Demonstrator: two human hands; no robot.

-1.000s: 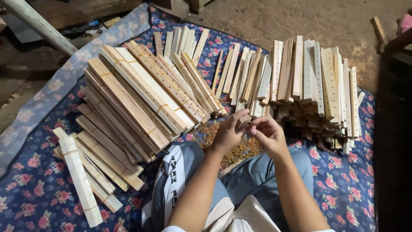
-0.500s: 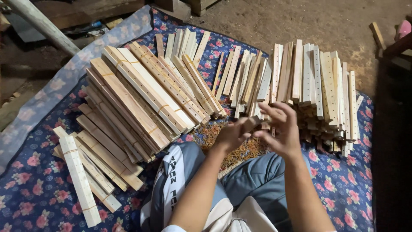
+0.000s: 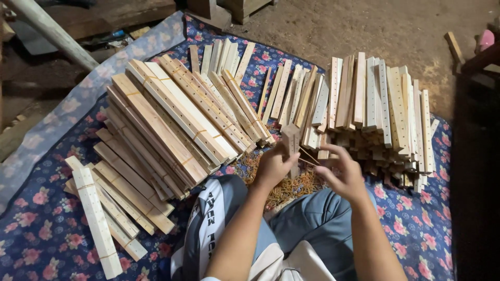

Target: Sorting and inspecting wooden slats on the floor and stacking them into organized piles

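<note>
My left hand (image 3: 272, 167) grips a small bundle of wooden slats (image 3: 291, 141) and holds it upright over my lap. My right hand (image 3: 341, 176) is just to its right, fingers spread, with a thin rubber band (image 3: 309, 156) stretched from them to the bundle. A heap of tan rubber bands (image 3: 284, 188) lies on the cloth beneath both hands, by my knees.
Banded bundles of drilled slats (image 3: 172, 122) are stacked at the left, with more bundles (image 3: 99, 221) nearer me. A pile of loose slats (image 3: 380, 109) lies at the right. All rest on a blue floral cloth (image 3: 41, 234). A pale pole (image 3: 49, 31) crosses the top left.
My hands were close together over the slats. Now my right hand has drawn away to the right, pulling the rubber band out, and the bundle stands upright in my left hand.
</note>
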